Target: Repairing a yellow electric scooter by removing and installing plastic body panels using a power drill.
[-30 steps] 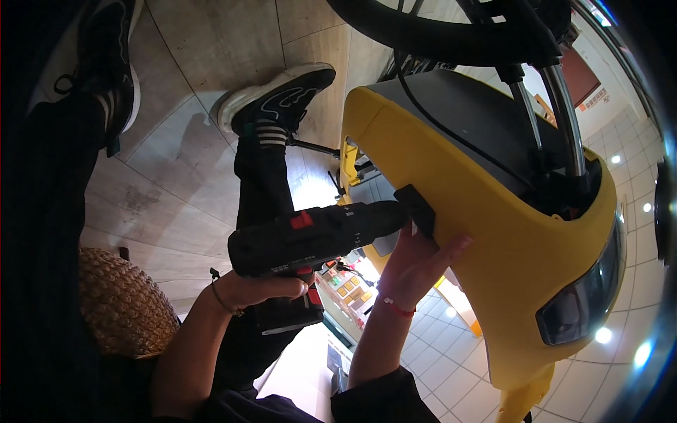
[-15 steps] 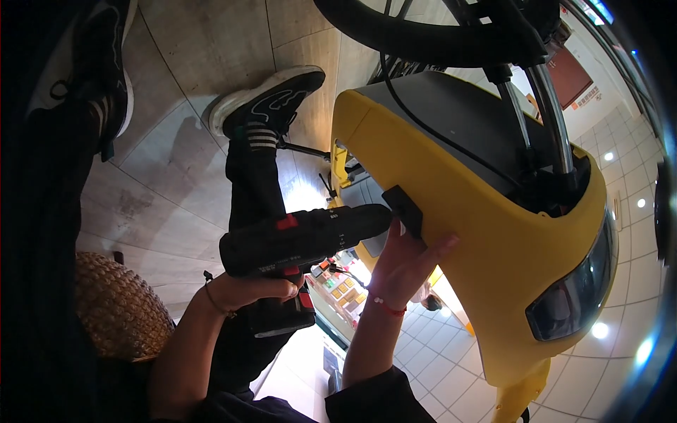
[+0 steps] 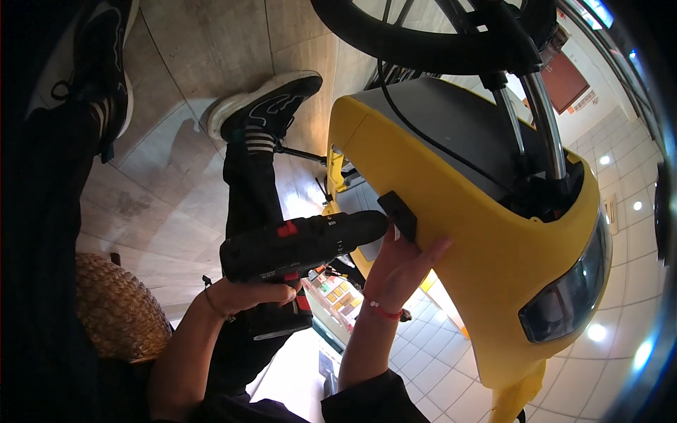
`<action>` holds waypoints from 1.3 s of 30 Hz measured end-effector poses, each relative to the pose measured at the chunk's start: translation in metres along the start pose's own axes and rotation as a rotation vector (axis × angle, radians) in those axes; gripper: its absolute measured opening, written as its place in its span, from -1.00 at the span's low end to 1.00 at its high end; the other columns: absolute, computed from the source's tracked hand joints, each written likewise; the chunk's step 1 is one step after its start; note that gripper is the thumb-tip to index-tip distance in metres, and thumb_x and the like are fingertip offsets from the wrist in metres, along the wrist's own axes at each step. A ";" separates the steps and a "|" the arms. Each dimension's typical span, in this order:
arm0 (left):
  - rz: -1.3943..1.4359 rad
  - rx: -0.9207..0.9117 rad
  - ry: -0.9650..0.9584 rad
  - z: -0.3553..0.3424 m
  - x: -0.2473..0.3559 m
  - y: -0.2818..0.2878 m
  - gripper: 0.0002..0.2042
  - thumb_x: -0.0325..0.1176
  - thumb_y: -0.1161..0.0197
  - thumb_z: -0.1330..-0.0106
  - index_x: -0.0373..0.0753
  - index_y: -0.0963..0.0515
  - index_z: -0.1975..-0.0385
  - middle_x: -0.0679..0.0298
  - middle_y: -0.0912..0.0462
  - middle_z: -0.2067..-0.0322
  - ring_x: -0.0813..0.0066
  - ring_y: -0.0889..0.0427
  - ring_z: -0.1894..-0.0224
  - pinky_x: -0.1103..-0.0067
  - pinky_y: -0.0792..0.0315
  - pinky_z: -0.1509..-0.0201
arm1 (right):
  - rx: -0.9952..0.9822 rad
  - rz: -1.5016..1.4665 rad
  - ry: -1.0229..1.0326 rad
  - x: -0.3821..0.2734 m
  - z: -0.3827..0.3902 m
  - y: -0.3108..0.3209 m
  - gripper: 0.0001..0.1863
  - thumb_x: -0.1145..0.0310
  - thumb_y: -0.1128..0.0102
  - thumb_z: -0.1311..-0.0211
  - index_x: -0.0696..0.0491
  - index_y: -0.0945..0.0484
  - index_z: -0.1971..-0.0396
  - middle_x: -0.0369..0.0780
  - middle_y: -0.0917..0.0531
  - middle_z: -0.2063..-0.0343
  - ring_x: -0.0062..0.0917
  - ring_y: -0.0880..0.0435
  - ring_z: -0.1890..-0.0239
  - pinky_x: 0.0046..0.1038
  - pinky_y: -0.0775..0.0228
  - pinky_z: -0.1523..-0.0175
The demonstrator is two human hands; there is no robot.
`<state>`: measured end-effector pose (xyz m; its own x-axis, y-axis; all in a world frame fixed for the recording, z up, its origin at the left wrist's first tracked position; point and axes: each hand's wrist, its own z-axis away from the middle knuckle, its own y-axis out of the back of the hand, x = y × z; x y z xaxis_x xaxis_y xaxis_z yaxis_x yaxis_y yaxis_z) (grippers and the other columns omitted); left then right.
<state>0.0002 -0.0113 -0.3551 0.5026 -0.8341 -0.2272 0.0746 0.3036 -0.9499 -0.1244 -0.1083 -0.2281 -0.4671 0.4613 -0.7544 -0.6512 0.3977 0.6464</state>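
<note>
"What sort of place is it?"

"Wood-look flooring (image 3: 162,176) on the left, pale square tiles (image 3: 451,359) with bright spots of light on the right."

"Start at the far left, then."

"A dark shoe (image 3: 106,70) up top, and a woven brown seat (image 3: 116,303) lower down. A bit further in there's a second dark shoe (image 3: 271,106) with a pale sole."

"And the left hand?"

"The left hand (image 3: 243,295) is wrapped around the handle of a black and red drill (image 3: 282,254), thumb lying across it. The drill points right, its nose next to a small black piece (image 3: 399,215). I can't tell if they touch."

"Where's that piece sitting?"

"At the left edge of a big yellow body panel (image 3: 458,190). The right hand (image 3: 398,266), red bracelet (image 3: 384,310) at its wrist, comes up from below: fingers by the piece, thumb spread away against the panel. The fingertips are partly hidden, so I can't say whether it's gripping."

"What's beyond?"

"A black tyre (image 3: 409,51) above, silver fork tubes (image 3: 549,127) running down into the bodywork, and a dark lamp lens (image 3: 564,296) at the panel's right end."
</note>
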 end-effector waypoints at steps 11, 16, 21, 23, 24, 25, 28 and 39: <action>0.078 0.032 0.028 0.001 -0.001 -0.007 -0.86 -0.52 -0.24 0.02 -0.32 -0.55 0.42 0.33 -0.54 0.57 0.63 -0.50 0.53 0.66 -0.41 0.41 | 0.008 -0.006 -0.029 0.001 0.000 0.002 -0.33 -0.16 0.02 -0.25 -0.11 -0.14 -0.24 -0.23 -0.21 -0.21 -0.36 -0.18 -0.27 -0.15 -0.04 -0.30; 0.129 -0.009 0.063 0.003 0.000 -0.001 -0.85 -0.51 -0.25 0.01 -0.32 -0.55 0.41 0.33 -0.55 0.56 0.61 -0.51 0.54 0.64 -0.43 0.39 | 0.002 -0.004 -0.020 0.003 0.000 -0.002 -0.32 -0.16 -0.01 -0.24 -0.11 -0.14 -0.24 -0.22 -0.22 -0.20 -0.35 -0.17 -0.27 -0.13 -0.02 -0.31; 0.063 0.003 0.043 0.004 -0.006 0.001 -0.84 -0.50 -0.25 0.00 -0.32 -0.56 0.38 0.32 -0.56 0.56 0.62 -0.51 0.53 0.64 -0.44 0.36 | 0.011 -0.004 -0.014 0.003 0.000 -0.002 -0.31 -0.17 -0.01 -0.23 -0.11 -0.14 -0.24 -0.21 -0.21 -0.20 -0.36 -0.16 -0.28 -0.13 -0.03 -0.31; 0.098 0.002 0.047 0.003 -0.006 0.000 -0.84 -0.49 -0.26 -0.01 -0.32 -0.57 0.37 0.32 -0.57 0.56 0.62 -0.52 0.53 0.64 -0.44 0.37 | 0.001 0.001 -0.021 0.002 0.001 -0.003 -0.31 -0.16 -0.01 -0.24 -0.10 -0.14 -0.24 -0.21 -0.21 -0.20 -0.36 -0.15 -0.28 -0.14 -0.03 -0.31; 0.097 0.001 0.047 0.003 -0.004 -0.001 -0.84 -0.49 -0.26 -0.01 -0.32 -0.57 0.37 0.32 -0.57 0.56 0.62 -0.52 0.53 0.64 -0.44 0.37 | 0.001 -0.001 -0.020 0.002 0.001 -0.002 -0.31 -0.16 -0.01 -0.24 -0.10 -0.14 -0.24 -0.21 -0.21 -0.20 -0.36 -0.15 -0.28 -0.14 -0.03 -0.31; 0.080 0.001 0.046 0.004 -0.003 -0.001 -0.84 -0.48 -0.26 -0.02 -0.32 -0.57 0.37 0.33 -0.57 0.56 0.62 -0.52 0.53 0.65 -0.44 0.37 | 0.003 0.004 -0.017 0.002 0.000 -0.001 -0.31 -0.17 -0.01 -0.23 -0.10 -0.13 -0.24 -0.21 -0.21 -0.20 -0.37 -0.15 -0.28 -0.14 -0.03 -0.31; 0.039 0.006 0.042 0.004 -0.003 0.001 -0.85 -0.49 -0.26 -0.02 -0.31 -0.58 0.38 0.34 -0.57 0.57 0.62 -0.52 0.53 0.64 -0.45 0.36 | 0.005 0.010 -0.018 0.002 0.001 -0.001 -0.30 -0.18 -0.01 -0.22 -0.10 -0.13 -0.24 -0.21 -0.21 -0.20 -0.37 -0.14 -0.29 -0.15 -0.03 -0.32; 0.215 0.002 0.134 -0.003 -0.005 0.000 -0.73 -0.46 -0.26 0.05 -0.35 -0.52 0.29 0.29 -0.53 0.63 0.58 -0.45 0.66 0.62 -0.39 0.51 | 0.047 0.034 -0.029 0.001 0.001 -0.003 -0.21 -0.21 -0.07 -0.16 -0.08 -0.08 -0.27 -0.19 -0.14 -0.24 -0.34 -0.12 -0.30 -0.16 -0.02 -0.32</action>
<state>-0.0050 -0.0089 -0.3552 0.3886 -0.8038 -0.4504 -0.0200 0.4813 -0.8763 -0.1220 -0.1086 -0.2307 -0.4702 0.4980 -0.7286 -0.6059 0.4182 0.6768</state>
